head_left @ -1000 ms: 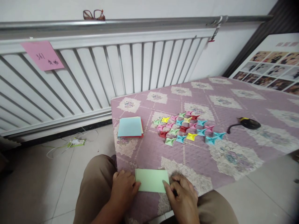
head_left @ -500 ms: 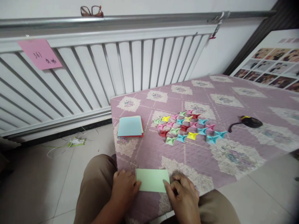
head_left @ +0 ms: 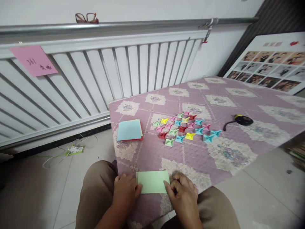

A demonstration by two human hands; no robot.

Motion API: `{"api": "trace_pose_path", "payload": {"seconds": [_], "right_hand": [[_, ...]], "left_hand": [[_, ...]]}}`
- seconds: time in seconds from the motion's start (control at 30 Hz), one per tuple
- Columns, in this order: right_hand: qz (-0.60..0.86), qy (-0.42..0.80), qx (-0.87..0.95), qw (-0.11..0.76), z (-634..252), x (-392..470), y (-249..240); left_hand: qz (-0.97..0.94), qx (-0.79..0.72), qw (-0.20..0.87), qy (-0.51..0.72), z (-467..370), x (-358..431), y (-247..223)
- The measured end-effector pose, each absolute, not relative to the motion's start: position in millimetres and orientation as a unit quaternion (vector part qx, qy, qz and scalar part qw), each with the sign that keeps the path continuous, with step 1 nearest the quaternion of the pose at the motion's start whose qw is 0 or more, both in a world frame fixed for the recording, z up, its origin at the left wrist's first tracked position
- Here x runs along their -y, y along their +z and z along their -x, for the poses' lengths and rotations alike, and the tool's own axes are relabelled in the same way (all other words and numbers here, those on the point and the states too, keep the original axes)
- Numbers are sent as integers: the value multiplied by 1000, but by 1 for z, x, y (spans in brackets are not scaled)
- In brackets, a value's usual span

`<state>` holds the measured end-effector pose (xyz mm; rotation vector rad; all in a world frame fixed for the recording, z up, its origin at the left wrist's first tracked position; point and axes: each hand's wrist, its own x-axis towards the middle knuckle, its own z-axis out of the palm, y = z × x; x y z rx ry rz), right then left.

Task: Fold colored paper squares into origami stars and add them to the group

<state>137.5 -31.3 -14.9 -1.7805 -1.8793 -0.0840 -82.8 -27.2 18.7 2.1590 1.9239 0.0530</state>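
Note:
A pale green sheet of paper [head_left: 153, 182], seemingly folded into a rectangle, lies at the table's near edge. On its left end rests the thumb of my left hand [head_left: 126, 191], whose other fingers curl at the side. My right hand [head_left: 183, 196] pinches the right end, thumb on top and fingers bent. Beyond the hands stand several small folded paper pieces in rows, among them a yellow one [head_left: 190, 136] and a blue one [head_left: 208, 138]. Left of these is a stack of coloured paper [head_left: 129, 130], light blue on top with red showing beneath.
A purple patterned cloth [head_left: 147, 156] covers the table. A black and yellow object with a strap [head_left: 243, 120] lies to the right. Behind is a white radiator [head_left: 133, 70] with a pink note [head_left: 34, 60]. A power strip [head_left: 75, 149] sits on the floor at left.
My view has turned slightly to the right, so the scene sits a little further left. Both hands keep nearly the same hold on the green paper.

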Motion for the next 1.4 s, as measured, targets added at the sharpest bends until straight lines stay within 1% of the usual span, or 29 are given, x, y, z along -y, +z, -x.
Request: {"api": "trace_pose_path", "payload": {"seconds": [0.17, 0.3, 0.37, 0.57, 0.67, 0.83, 0.97, 1.07, 1.23, 1.4], "right_hand": [[668, -30, 692, 273, -137, 32, -16], [674, -21, 685, 276, -136, 33, -15], [677, -14, 681, 278, -136, 34, -13], [677, -16, 680, 281, -135, 34, -13], [676, -17, 678, 287, -137, 33, -17], [646, -36, 691, 323, -140, 36, -18], [560, -54, 752, 344, -126, 52, -10], [508, -22, 801, 316, -110, 63, -10], [526, -13, 802, 283, -105, 67, -23], [520, -29, 814, 257, -112, 70, -25]], "left_hand": [[-725, -674, 134, 55, 84, 31, 15], [-748, -651, 92, 96, 88, 31, 5], [-790, -600, 70, 103, 92, 29, 1], [-928, -357, 22, 101, 96, 20, 6], [-946, -308, 1, 98, 92, 17, 10], [-954, -283, -32, 93, 86, 14, 12], [-956, -282, -28, 71, 85, 13, 13], [-960, -273, -23, 54, 85, 11, 14], [-958, -280, 1, 56, 91, 11, 11], [-955, -289, -24, 68, 112, 20, 3]]}}
